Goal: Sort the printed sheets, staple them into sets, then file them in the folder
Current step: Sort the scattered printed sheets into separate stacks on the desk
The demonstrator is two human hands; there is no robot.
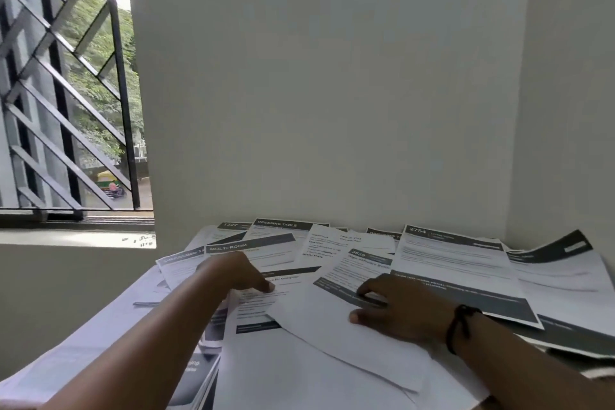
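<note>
Many printed sheets point(452, 263) are lying overlapped across the bench point(100, 326), spreading ahead of and beside both hands. Left hand point(239, 271) is reaching forward, fingers extended, fingertips touching a sheet. Right hand point(402, 304) is resting palm-down on a blank-faced sheet point(349, 339), fingers loosely spread, a dark band point(461, 326) circling its wrist.
</note>
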